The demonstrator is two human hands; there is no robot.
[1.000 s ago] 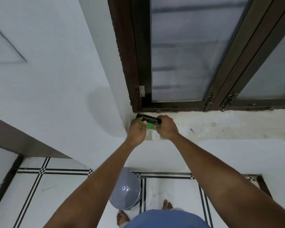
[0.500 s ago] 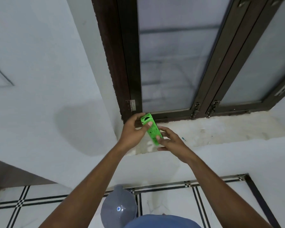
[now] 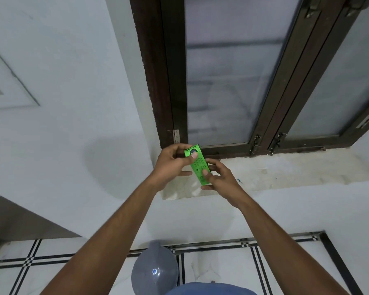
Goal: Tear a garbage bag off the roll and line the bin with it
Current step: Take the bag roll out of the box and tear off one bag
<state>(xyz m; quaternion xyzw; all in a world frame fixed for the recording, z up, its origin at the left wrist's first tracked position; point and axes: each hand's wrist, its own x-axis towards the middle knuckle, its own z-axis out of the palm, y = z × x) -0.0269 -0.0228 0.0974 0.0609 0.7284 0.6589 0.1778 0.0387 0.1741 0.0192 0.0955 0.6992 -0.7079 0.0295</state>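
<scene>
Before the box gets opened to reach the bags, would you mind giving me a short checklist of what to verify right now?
1. Green box held by both hands: ok. The left hand grips its upper end, the right hand its lower end.
2. Box lifted off the window sill: ok, it appears to be held above it.
3. Box opened: not ok, no open flap shows.
4. Bag roll in sight: not ok, no roll or bag is visible.
5. Grey bin within reach: ok, it stands on the floor below the arms.
6. Bin unlined and ready: cannot tell, its domed lid covers the inside.
</scene>
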